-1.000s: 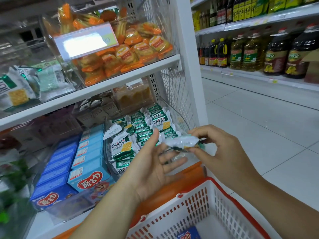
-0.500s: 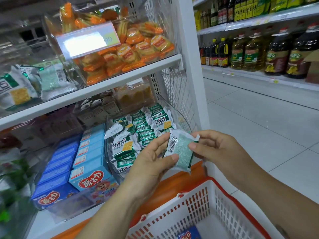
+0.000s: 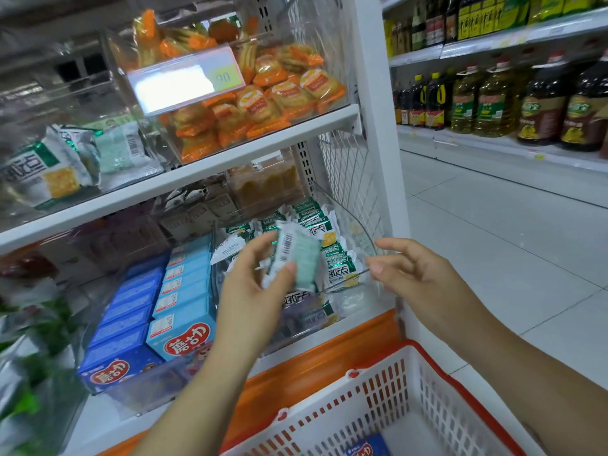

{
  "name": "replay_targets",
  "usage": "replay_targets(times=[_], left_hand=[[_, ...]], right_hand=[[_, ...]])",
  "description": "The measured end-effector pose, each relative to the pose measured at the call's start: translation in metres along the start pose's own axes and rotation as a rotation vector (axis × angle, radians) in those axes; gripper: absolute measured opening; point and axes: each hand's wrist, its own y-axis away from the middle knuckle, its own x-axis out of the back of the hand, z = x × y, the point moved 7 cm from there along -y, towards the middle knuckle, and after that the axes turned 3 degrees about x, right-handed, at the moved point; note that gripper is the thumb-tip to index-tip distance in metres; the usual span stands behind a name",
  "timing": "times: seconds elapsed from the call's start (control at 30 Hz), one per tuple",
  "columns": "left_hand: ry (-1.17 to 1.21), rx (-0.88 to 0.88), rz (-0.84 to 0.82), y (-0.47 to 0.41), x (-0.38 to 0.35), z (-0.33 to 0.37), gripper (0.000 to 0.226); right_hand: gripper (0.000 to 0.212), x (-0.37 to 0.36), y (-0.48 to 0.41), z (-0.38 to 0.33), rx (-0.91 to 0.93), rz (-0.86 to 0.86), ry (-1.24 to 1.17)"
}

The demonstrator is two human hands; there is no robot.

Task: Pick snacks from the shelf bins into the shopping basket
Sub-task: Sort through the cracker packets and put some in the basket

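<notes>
Left hand (image 3: 253,291) pinches one snack packet (image 3: 297,258) between thumb and fingers. The packet is tilted, barcode side toward the camera, and held just in front of and above the clear bin (image 3: 360,240). The bin holds more green-and-white packets (image 3: 339,268). Right hand (image 3: 418,278) is at the bin's front right corner, fingers spread and loosely bent, holding nothing and apart from the packet; contact with the bin wall cannot be told. Shopping basket (image 3: 378,390), white mesh with a red rim, sits below and in front of the bin. A blue box (image 3: 365,450) lies inside it, cut off by the frame edge. Left of the bin: rows of blue boxes (image 3: 177,311). One shelf above the bin: orange-wrapped snacks (image 3: 263,103). Well right of the bin, across the aisle: oil bottles (image 3: 487,103).
</notes>
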Motion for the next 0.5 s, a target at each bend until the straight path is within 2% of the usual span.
replay_targets(times=[0.1, 0.2, 0.27, 0.33, 0.4, 0.5], left_hand=[[-0.181, -0.118, 0.248, -0.022, 0.037, -0.005, 0.041], [-0.471, -0.254, 0.358, -0.04, 0.057, -0.006, 0.04], [-0.717, -0.346, 0.305, -0.051, 0.057, -0.013, 0.04], [-0.89, -0.33, 0.166, -0.056, 0.05, -0.027, 0.035], [-0.933, -0.248, 0.033, -0.053, 0.046, -0.038, 0.03], [-0.896, -0.226, -0.008, -0.046, 0.048, -0.044, 0.037]], right_hand=[[0.047, 0.002, -0.008, 0.001, 0.028, 0.038, 0.183], [0.056, -0.004, -0.015, 0.007, 0.044, 0.0, 0.295], [0.06, -0.011, -0.019, 0.014, 0.015, -0.045, 0.302], [0.062, -0.017, -0.02, 0.019, -0.004, -0.076, 0.304], [0.063, -0.019, -0.021, 0.022, -0.004, -0.087, 0.322], [0.064, -0.016, -0.023, 0.026, -0.03, -0.094, 0.259]])
